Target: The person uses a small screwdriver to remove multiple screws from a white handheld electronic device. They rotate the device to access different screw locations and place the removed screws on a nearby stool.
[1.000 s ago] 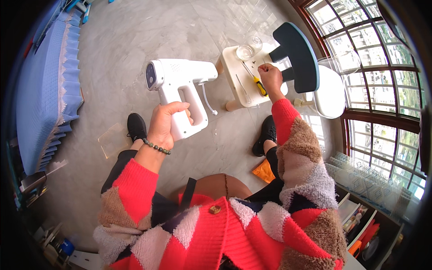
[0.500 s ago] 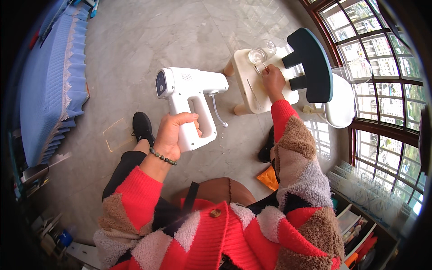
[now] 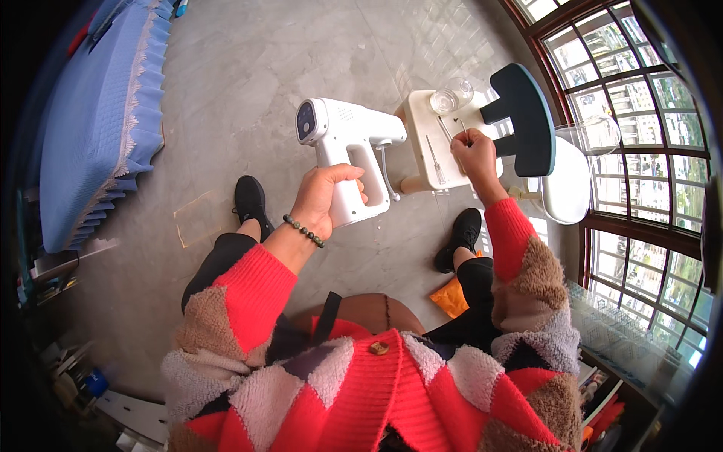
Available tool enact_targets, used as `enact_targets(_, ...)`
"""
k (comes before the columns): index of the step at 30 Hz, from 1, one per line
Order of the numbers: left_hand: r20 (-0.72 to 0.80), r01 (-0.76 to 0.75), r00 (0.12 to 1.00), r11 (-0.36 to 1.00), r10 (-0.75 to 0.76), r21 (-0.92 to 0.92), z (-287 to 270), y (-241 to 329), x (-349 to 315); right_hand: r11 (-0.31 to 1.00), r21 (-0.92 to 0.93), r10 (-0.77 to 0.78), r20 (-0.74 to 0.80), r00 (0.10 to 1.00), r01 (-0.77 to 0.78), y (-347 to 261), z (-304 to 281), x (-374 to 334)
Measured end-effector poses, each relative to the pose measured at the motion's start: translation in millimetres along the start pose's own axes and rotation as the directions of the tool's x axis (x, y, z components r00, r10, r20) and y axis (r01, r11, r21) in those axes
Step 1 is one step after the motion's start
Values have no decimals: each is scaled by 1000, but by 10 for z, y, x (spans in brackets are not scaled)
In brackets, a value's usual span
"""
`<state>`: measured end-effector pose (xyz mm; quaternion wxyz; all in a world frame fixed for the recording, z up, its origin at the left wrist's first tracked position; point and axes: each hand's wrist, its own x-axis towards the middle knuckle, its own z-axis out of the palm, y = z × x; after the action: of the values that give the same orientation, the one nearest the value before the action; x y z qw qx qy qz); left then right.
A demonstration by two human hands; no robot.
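Note:
My left hand (image 3: 322, 194) is wrapped round the handle of a white spray gun (image 3: 354, 124), holding it up above the floor. The gun has a dark oval panel at its rear, and a thin clear tube (image 3: 392, 184) hangs from under its front. Over the cream seat of a small chair (image 3: 422, 113), my right hand (image 3: 478, 157) is closed in a pinch on a thin stick-like tool (image 3: 462, 126); its kind is too small to tell. Beside the fingers lie another slim tool (image 3: 443, 127) and a thin rod (image 3: 434, 154). A clear glass cup (image 3: 443, 101) stands at the seat's far side.
The chair's dark backrest (image 3: 531, 120) rises right of my right hand. Behind it are a white rounded object (image 3: 568, 181) and barred windows (image 3: 648, 113). An orange packet (image 3: 450, 297) lies by my foot. A blue-covered bed (image 3: 90, 128) stands at left.
The spray gun and my left hand have shifted right and slightly up in view. My right hand appears lower and further right, still pinching over the seat. The view itself has also shifted.

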<state>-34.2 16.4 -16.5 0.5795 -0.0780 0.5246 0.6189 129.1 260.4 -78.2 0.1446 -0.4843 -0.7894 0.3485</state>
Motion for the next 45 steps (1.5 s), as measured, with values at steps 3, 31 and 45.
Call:
enact_targets(3,27,-23,999,998,24,-50,60,-7,-46,886,440,66,195,979,-147,-571,-169,-579)
enact_targets(31,12,-259,966,966,259,-20,204,-38,-121,880,370,-394,219,893,297,-1318,4,-1532)
enact_targets(45,58,-270,961,963,270,-3,186,-39,-144,881,361,-400,227,888,305,-1323,-22,-1539)
